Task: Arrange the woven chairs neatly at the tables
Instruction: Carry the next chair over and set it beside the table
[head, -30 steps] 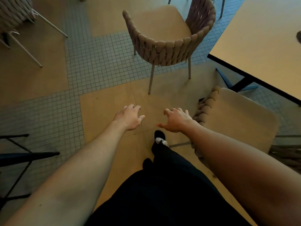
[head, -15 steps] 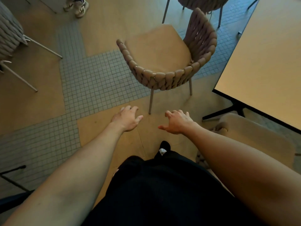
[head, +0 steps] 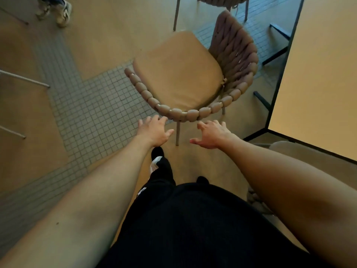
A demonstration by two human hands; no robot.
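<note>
Your left hand (head: 154, 132) reaches forward with fingers spread and relaxed, holding nothing; its fingertips sit just short of the woven chair's (head: 185, 82) padded rim, and whether they touch it is hard to tell. The chair stands straight ahead of you on the floor, partly on the grey tile patch (head: 92, 105), turned askew with its back toward the table (head: 318, 74) at your right.

Take hold on the rim, one hand each side of the near rear leg: the plump woven loops look soft and grippy and should squash a little before you feel the stiff frame beneath. On thin metal legs the chair is probably light enough to lift or pivot, though dragging may catch on the tile joints. The tan seat cushion looks smooth and perhaps loose, so don't pull on it.

Your right hand (head: 212, 135) is likewise open, fingers splayed, thumb out, empty, just below the rim.

The table has a flat, pale top, dark-edged on a black metal base.
</note>
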